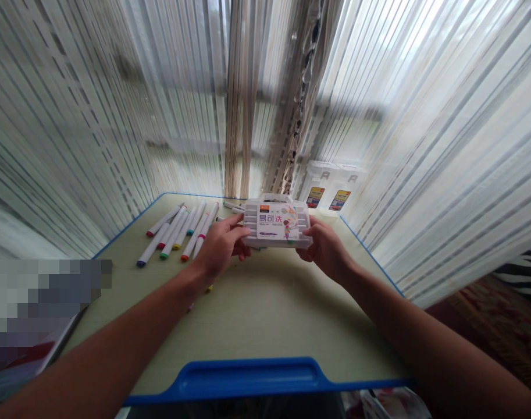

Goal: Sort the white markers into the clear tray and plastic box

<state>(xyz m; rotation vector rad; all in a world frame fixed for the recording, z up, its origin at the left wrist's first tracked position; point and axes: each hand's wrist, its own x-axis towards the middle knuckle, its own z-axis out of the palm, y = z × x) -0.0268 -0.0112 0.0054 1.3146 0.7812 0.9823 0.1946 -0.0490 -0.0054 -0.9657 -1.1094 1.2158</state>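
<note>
Between my two hands is a white plastic marker case (277, 223) with a printed label and a handle on its top edge. It is raised above the table with the label facing me. My left hand (224, 241) grips its left end, thumb on the front. My right hand (321, 240) grips the right end the same way. Several white markers (173, 230) with coloured ends lie loose left of my left hand. More markers (233, 206) are partly hidden behind the case and my left arm.
The pale table (282, 326) has a blue edge and a blue front tray (252, 375). A clear plastic case (330, 186) with two yellow labels stands at the back right. Striped string curtains (182, 105) hang close around the far sides.
</note>
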